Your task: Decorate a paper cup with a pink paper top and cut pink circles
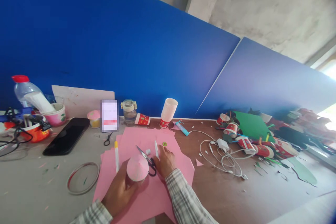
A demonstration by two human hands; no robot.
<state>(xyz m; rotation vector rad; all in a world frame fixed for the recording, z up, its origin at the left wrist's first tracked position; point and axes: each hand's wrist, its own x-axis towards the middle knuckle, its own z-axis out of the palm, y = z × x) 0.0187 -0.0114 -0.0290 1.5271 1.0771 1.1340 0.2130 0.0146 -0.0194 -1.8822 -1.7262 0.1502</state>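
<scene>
My left hand [119, 190] is wrapped around a small cup topped with a pink paper cone [138, 168], held over pink paper sheets [157, 196]. The hand hides most of the cup. To the right, my right hand [165, 161] rests low over the sheets, fingers curled at a slim white marker [156, 148] that points away from me. Between the hands lie black-handled scissors [152, 168], blades slightly apart, beside a small white lump [148, 152]. A white marker with a yellow end [117, 155] lies left of the cone. A small green disc [165, 144] sits just beyond my right fingers.
Left are a black phone [67, 136], a tape ring [83, 178] and an orange tub [36, 133] of tools. Stacked paper cups [168, 112] and a lidded jar [129, 112] stand behind. Right lie a tangled white cable [225, 161], red cups [245, 144] and green paper [252, 126].
</scene>
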